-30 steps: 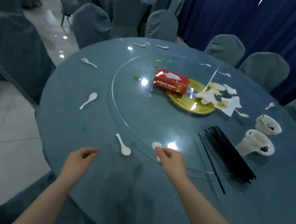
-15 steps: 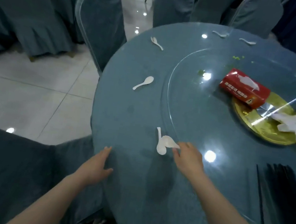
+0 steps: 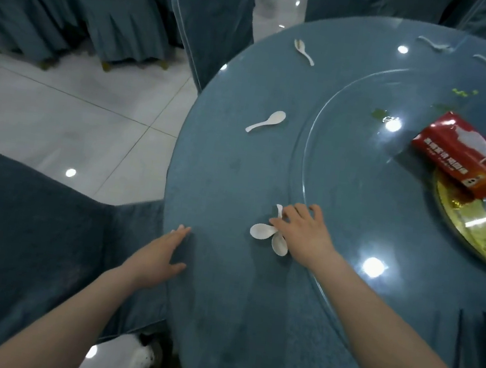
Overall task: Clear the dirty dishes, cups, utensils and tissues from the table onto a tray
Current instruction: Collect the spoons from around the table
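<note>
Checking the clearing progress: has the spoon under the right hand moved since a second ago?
Yes. The spoon slid off the glass turntable edge toward the table rim, beside a second spoon, under the right hand.

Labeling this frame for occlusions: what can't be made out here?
- Spoons under the right hand, head view: the fingers cover the handles, so the grip is unclear.
- Gold plate: cut off by the right edge.
- Tissue box: print too small to read.
- Two far spoons: blurred.
- No tray in view.
- Left hand rests flat at the table edge.
</note>
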Demonstrator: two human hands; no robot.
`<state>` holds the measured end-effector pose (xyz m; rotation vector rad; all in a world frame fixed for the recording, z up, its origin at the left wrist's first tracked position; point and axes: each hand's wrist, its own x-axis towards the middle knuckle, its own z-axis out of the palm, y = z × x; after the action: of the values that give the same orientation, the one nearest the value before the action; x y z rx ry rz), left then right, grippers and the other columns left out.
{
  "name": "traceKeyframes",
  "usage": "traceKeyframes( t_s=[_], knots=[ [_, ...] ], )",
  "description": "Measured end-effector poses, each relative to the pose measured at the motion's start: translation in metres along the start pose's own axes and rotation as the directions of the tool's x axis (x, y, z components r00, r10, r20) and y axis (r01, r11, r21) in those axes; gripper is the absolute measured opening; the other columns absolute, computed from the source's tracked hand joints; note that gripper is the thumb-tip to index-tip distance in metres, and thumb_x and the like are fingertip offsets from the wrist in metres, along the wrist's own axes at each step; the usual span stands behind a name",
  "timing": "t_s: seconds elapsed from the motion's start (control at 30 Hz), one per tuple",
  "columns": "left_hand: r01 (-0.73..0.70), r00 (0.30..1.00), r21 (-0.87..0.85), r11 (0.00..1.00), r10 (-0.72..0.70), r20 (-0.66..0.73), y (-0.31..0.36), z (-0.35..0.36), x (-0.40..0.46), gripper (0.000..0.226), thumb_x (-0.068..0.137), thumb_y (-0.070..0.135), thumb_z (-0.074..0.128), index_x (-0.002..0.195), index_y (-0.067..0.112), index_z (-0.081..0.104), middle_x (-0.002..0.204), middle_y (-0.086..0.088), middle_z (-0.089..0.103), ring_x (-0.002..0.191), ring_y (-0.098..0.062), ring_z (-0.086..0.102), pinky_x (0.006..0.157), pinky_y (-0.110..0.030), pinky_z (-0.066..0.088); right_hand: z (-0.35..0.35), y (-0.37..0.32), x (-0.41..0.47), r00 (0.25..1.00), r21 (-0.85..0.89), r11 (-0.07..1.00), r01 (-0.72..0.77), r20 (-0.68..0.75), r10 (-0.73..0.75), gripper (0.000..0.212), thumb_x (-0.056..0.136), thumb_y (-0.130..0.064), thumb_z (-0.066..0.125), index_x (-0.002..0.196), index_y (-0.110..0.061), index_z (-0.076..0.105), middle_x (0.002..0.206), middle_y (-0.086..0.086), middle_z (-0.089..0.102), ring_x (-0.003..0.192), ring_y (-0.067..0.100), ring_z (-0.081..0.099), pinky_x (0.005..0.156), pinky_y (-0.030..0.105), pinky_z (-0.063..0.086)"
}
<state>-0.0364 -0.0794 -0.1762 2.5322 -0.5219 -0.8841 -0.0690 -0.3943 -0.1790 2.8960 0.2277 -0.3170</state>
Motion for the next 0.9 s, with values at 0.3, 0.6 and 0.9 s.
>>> traceKeyframes(
  t_s=[0.3, 0.6, 0.9],
  knots=[
    [0.031, 0.999, -0.005, 0.999, -0.031, 0.029, 0.004, -0.003, 0.0, 0.082, 0.09, 0.028, 0.062, 0.153, 0.024, 0.011, 0.16, 0.005, 0.01, 0.145, -0.01, 0.017, 0.116, -0.028, 0.021, 0.005, 0.001, 0.004, 0.998, -0.006, 1.0, -0.001, -0.058, 0.001, 0.02, 0.078, -0.009, 0.059, 0.093, -0.021, 0.058, 0.097, -0.003, 0.055, 0.098, 0.021, 0.052, 0.087, 0.036, 0.031],
    [0.063, 0.99, -0.268, 0.961, -0.093, -0.103, 0.011, -0.031, -0.016, 0.055, 0.089, 0.022, 0.065, 0.141, 0.017, 0.045, 0.135, -0.003, 0.056, 0.121, -0.011, 0.054, 0.101, -0.021, 0.038, -0.04, -0.053, 0.025, 0.957, 0.769, 0.575, -0.281, 0.182, 0.224, 0.014, 0.09, -0.031, 0.061, 0.093, -0.018, 0.062, 0.09, 0.001, 0.065, 0.085, 0.022, 0.059, 0.07, 0.03, 0.042],
    [-0.177, 0.876, -0.586, 0.791, -0.145, -0.46, 0.008, -0.103, -0.068, 0.015, 0.086, 0.021, 0.068, 0.098, 0.029, 0.07, 0.088, 0.01, 0.073, 0.082, -0.003, 0.068, 0.08, -0.022, 0.053, -0.14, -0.145, 0.042, 0.994, 0.866, 0.489, -0.106, 0.109, 0.021, 0.023, 0.08, -0.029, 0.074, 0.064, -0.032, 0.056, 0.06, -0.016, 0.055, 0.053, -0.004, 0.046, 0.049, 0.013, 0.034]
  ],
)
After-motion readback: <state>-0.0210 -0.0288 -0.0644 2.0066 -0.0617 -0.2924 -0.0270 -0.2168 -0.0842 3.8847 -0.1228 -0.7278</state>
